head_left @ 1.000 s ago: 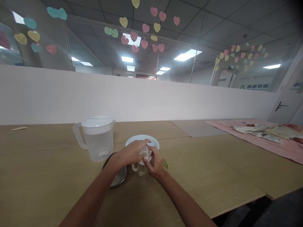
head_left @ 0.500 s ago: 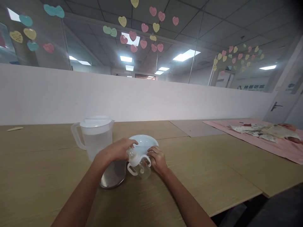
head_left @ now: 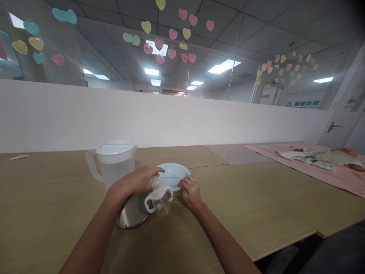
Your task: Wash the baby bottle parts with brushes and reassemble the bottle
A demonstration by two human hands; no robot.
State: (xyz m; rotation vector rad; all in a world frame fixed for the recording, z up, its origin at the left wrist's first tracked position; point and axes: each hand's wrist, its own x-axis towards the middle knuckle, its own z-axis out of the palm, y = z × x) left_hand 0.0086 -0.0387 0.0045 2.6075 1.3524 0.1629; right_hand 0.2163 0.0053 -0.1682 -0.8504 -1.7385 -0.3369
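My left hand (head_left: 142, 179) is closed around the domed clear top of a baby bottle (head_left: 161, 205), which has a white collar and two white side handles. The bottle tilts slightly and its clear body looks empty of liquid. Just behind it is a pale blue-white bowl (head_left: 172, 170). Against the bowl's right rim, my right hand (head_left: 191, 192) has its fingers curled, pinching the edge. A round metal tray (head_left: 132, 215) lies under my left wrist, partly hidden by it.
A lidded translucent pitcher (head_left: 115, 161) with its handle to the left stands behind my left forearm. Folded clothes (head_left: 322, 158) lie on a pink cloth (head_left: 342, 180) at the far right of the wooden table (head_left: 242, 213). A white low wall (head_left: 171, 118) borders the table's back.
The baby bottle has moved left with my left hand, away from my right hand, and stands more upright. My right hand stays at the bowl's rim.
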